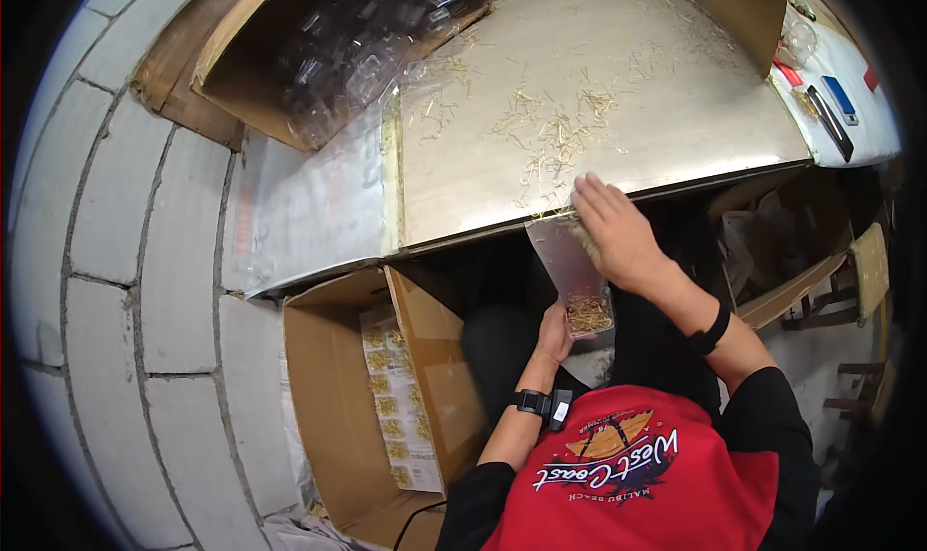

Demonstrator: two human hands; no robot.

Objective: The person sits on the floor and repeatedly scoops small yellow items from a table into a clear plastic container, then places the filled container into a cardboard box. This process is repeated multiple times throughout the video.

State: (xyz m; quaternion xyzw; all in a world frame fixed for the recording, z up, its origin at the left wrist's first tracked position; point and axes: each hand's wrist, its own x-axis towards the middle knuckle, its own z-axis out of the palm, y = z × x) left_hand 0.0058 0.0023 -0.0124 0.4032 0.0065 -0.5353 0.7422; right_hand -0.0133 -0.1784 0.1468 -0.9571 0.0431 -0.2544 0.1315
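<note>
My left hand (553, 335) is closed round the side of a clear plastic box (596, 340) below the table's front edge. The box's hinged lid (557, 252) stands raised, its far end up against that edge. Small gold-coloured metal pieces (587, 314), thin like pins or hooks, lie inside. My right hand (613, 232) is stretched out over the table edge, fingers long and close together, beside the lid. Its palm side is hidden. Right beyond its fingertips, loose gold-coloured pieces (558, 131) are scattered over the metal-topped table (463, 198).
A cardboard box (241, 63) of clear plastic cases leans at the back left. Another carton (328, 377) below left holds filled clear boxes in rows. On the right are a blue object (839, 99), a black strip-like tool (830, 124), an open carton (792, 300) and a wooden stool (869, 271).
</note>
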